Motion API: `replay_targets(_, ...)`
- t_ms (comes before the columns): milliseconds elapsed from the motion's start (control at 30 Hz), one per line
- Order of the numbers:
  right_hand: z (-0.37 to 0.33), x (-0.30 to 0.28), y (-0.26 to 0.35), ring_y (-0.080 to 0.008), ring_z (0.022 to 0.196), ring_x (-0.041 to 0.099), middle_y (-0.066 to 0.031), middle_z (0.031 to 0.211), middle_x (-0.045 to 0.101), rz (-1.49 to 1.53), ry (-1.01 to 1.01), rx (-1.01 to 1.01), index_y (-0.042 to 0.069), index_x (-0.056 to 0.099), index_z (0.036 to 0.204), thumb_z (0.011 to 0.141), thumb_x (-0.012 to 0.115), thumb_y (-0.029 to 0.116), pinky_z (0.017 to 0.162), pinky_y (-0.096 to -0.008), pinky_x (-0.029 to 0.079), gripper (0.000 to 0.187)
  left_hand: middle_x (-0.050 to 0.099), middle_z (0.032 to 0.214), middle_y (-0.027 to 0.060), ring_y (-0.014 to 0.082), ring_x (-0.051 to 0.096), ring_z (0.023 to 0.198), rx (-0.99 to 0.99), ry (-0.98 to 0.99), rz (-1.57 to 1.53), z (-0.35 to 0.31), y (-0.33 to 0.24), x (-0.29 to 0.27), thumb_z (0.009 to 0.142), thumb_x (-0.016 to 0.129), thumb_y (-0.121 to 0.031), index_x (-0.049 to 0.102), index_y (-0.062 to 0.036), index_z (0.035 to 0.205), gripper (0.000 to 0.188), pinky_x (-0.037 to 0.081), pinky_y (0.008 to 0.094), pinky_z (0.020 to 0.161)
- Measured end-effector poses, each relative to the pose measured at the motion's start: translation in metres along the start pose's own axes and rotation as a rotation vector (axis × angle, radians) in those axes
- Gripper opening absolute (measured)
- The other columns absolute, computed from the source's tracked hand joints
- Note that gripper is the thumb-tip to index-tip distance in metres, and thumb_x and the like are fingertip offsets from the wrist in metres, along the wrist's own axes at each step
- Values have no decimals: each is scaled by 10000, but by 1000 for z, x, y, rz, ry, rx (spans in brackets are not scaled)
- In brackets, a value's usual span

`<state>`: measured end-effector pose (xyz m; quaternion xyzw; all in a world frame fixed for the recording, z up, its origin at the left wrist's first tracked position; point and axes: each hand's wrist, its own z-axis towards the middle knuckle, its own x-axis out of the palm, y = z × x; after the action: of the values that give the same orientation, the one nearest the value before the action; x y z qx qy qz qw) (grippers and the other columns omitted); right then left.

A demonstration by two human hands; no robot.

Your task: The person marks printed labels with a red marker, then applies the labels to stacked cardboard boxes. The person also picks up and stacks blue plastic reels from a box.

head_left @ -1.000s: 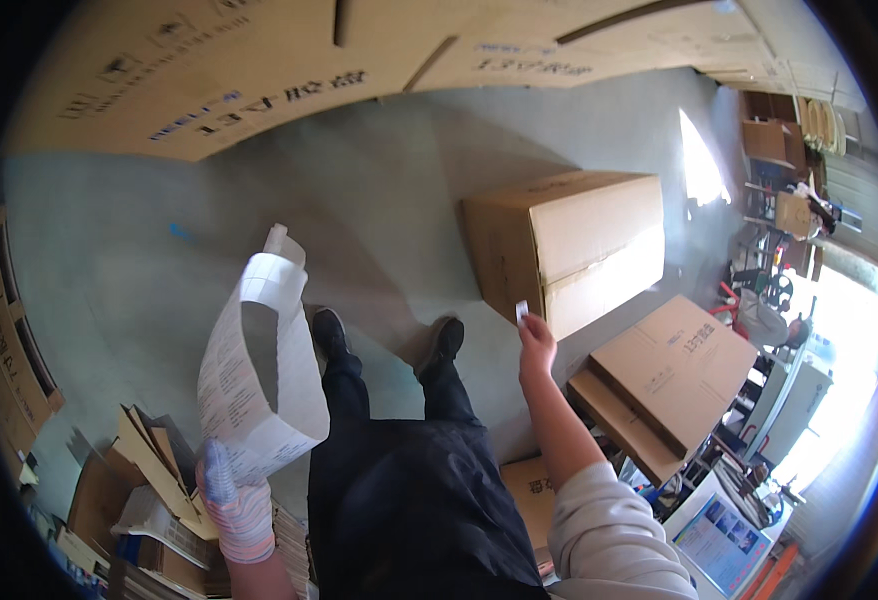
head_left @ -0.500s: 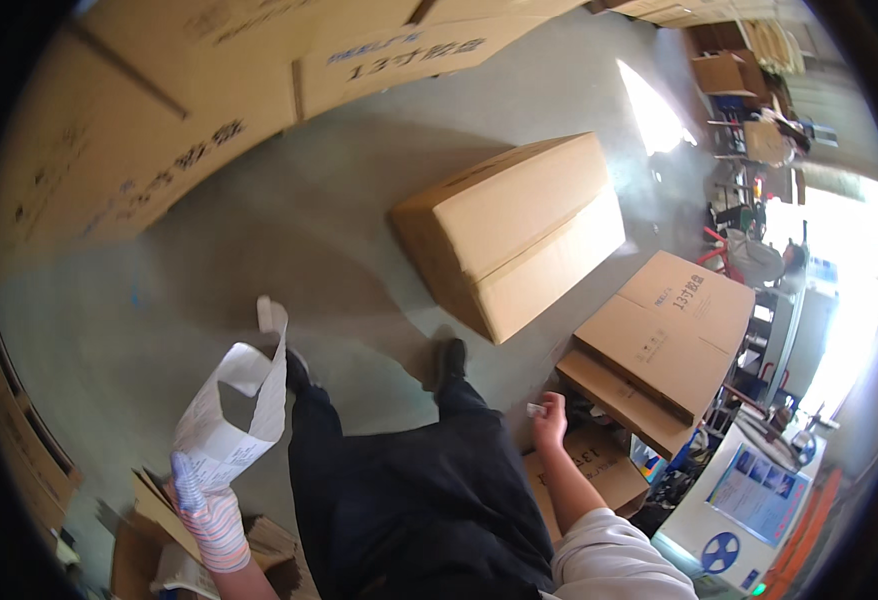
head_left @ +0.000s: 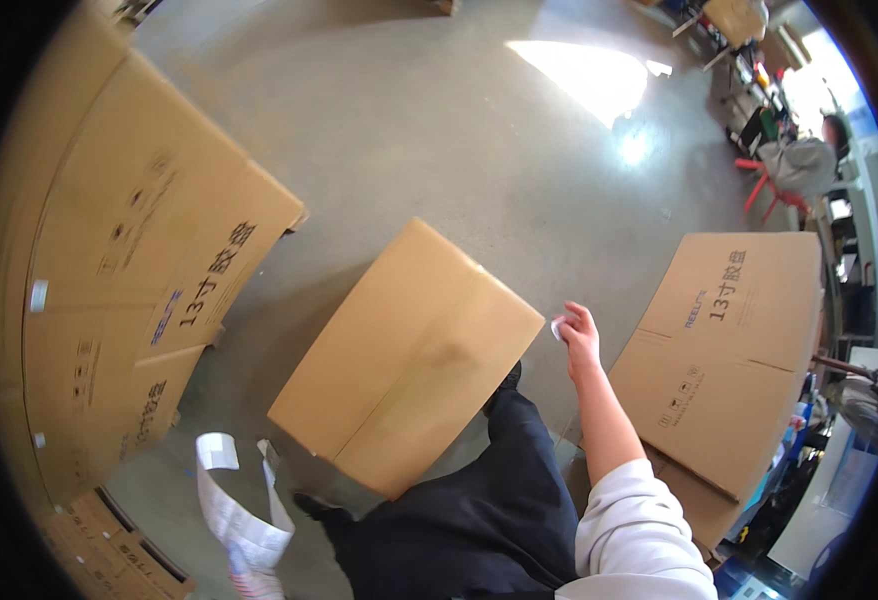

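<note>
A curled strip of white printed labels [head_left: 249, 522] hangs from my left hand [head_left: 253, 582], which wears a striped glove and shows only in part at the lower edge. My bare right hand [head_left: 583, 338] pinches a small white label [head_left: 558, 328] between thumb and fingers. It is held just past the right corner of a closed brown cardboard box [head_left: 409, 350], apart from it as far as I can see. The box stands on the floor in front of my legs, its top seam running lengthwise.
Large printed cartons [head_left: 149, 270] are stacked along the left. More printed cartons [head_left: 724, 350] stand close by my right arm. Behind them, toward the right rim, are a red-legged chair [head_left: 764, 185] and cluttered worktables. Sunlight falls on the grey floor [head_left: 409, 120] ahead.
My view has turned, and I stand closer to the single box, which lies right before me. My right hand has reached forward with the small label. The label strip remains in my left hand.
</note>
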<state>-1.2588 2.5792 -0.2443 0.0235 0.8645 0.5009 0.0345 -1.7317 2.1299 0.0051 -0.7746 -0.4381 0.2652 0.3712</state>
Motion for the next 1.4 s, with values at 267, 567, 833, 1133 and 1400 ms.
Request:
replay_targets(267,144,-7,-27,-133,909,611,-35,1011,634,99,463,399,73,446,1415,875,638,-38,831,-275,493,584,493,1456,138,302,496,1315,-178,-28,106,-49,56,200,947,618,-463,419,-17,1456,706,397,458,1103)
replay_targets(567,151,-30,-55,-105,852,587,0,897,609,314,432,704,66,375,1450,877,669,-8,768,-259,470,648,463,1483,128,299,478,1332,-336,-27,216,-56,72,322,931,640,-470,383,-23,1480,754,401,455,1102)
replay_targets(833,144,-26,-55,-100,831,574,-6,891,601,190,428,551,76,345,1475,857,674,-26,750,-263,479,708,485,1461,129,299,489,1320,-377,10,255,-57,69,338,926,637,-491,417,-30,1456,736,409,463,1092)
replay_targets(1133,135,-19,-58,-105,814,576,-32,910,590,121,380,461,83,322,1499,843,647,-90,749,-261,515,752,483,1466,134,301,485,1325,-377,-3,255,-57,65,335,920,639,-512,415,1,1448,769,394,459,1105)
replay_targets(1400,128,-12,-46,-99,836,566,-25,933,588,-123,349,403,115,334,1508,859,662,-61,790,-259,506,749,451,1498,134,294,459,1355,-370,14,207,-58,68,338,920,642,-509,388,-1,1475,793,383,455,1119)
